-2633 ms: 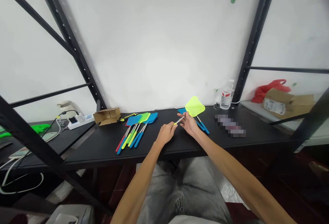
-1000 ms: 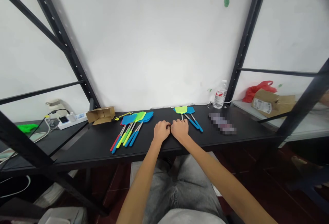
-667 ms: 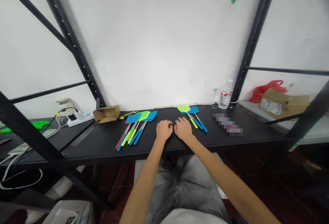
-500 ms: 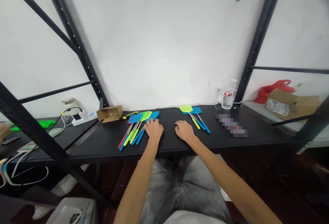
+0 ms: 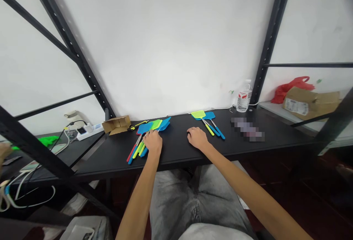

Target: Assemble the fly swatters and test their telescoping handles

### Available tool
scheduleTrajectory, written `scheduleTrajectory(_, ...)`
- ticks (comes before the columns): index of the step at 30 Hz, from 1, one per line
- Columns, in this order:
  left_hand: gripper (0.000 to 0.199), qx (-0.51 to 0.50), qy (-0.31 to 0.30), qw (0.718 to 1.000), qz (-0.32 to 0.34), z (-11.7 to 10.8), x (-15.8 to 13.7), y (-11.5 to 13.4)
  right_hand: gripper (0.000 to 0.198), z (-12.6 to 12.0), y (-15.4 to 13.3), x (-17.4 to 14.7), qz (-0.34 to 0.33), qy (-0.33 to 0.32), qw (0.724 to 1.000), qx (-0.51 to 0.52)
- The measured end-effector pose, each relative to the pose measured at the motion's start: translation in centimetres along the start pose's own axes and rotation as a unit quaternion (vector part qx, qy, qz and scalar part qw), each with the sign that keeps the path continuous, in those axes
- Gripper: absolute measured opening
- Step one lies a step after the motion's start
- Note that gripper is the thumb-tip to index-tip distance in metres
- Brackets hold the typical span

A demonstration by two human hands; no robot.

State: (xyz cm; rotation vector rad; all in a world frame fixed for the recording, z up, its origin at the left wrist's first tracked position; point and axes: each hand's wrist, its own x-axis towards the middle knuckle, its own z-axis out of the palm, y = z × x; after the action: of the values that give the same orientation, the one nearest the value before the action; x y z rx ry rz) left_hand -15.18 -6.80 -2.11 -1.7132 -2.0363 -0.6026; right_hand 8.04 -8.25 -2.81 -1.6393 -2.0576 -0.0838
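My left hand [image 5: 153, 143] lies on a pile of fly swatters [image 5: 150, 126] with blue and green heads and red, yellow and blue handles, left of centre on the black shelf [image 5: 176, 151]. Its fingers curl over the handles, and the rightmost blue swatter [image 5: 165, 123] has its head tilted slightly up. My right hand [image 5: 197, 138] rests on the shelf with fingers loosely curled and nothing in it. Beyond it lie a yellow-green swatter [image 5: 199, 114] and a blue swatter [image 5: 210, 115] side by side.
A small cardboard box [image 5: 116, 124] and a power strip [image 5: 86, 129] sit at the back left, a water bottle [image 5: 244, 100] at the back right. Black rack uprights [image 5: 266, 49] flank the shelf. A carton [image 5: 309, 102] and red bag [image 5: 289, 87] lie on the right shelf.
The yellow-green swatter that both hands held has been laid beside the blue one. My hands parted: the left moved left onto the pile, while the right stayed on the shelf.
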Motion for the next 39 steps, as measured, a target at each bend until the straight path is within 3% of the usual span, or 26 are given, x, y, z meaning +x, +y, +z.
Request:
scheduleTrajectory(5, 0.042, -0.069, -0.011, 0.990, 0.122, -1.0, -0.6, 1.5, 0.033, -0.4, -0.1, -0.1, -0.011, 0.000, 0.999, 0.042)
scheduleTrajectory(9, 0.042, -0.157, 0.000, 0.964, 0.214, -1.8, -1.3, 3.7, 0.032, -0.5, 0.2, 0.1, -0.039, 0.011, 0.982, 0.184)
scheduleTrajectory(11, 0.042, -0.200, 0.002, 0.952, 0.231, -2.0, -1.7, 5.3, 0.036, -0.2, 0.5, 0.6, -0.043, 0.009, 0.947, 0.318)
scheduleTrajectory(14, 0.038, -0.230, -0.006, 0.941, 0.249, -2.1, -2.2, 7.9, 0.048, 0.7, 1.1, 1.5, 0.019, 0.027, 0.849, 0.527)
scheduleTrajectory(16, 0.037, -0.223, -0.022, 0.942, 0.250, -2.1, -2.4, 9.3, 0.051, 1.3, 1.4, 2.0, 0.080, 0.050, 0.793, 0.602)
scheduleTrajectory(18, 0.038, -0.214, -0.037, 0.946, 0.240, -2.2, -2.5, 9.9, 0.048, 1.8, 1.5, 2.3, 0.112, 0.065, 0.770, 0.625)
scheduleTrajectory(23, 0.040, -0.199, -0.039, 0.953, 0.224, -2.3, -2.5, 9.6, 0.046, 2.3, 1.5, 2.6, 0.138, 0.095, 0.758, 0.630)
scheduleTrajectory(28, 0.036, -0.195, -0.034, 0.961, 0.193, -2.2, -2.4, 8.7, 0.045, 2.2, 1.3, 2.3, 0.111, 0.059, 0.813, 0.568)
scheduleTrajectory(30, 0.035, -0.205, -0.041, 0.958, 0.198, -2.3, -2.4, 8.4, 0.044, 2.2, 1.4, 2.3, 0.098, 0.037, 0.819, 0.564)
scheduleTrajectory(39, 0.038, -0.230, -0.055, 0.954, 0.185, -2.8, -2.5, 9.0, 0.040, 1.8, 1.3, 2.3, 0.124, 0.077, 0.778, 0.611)
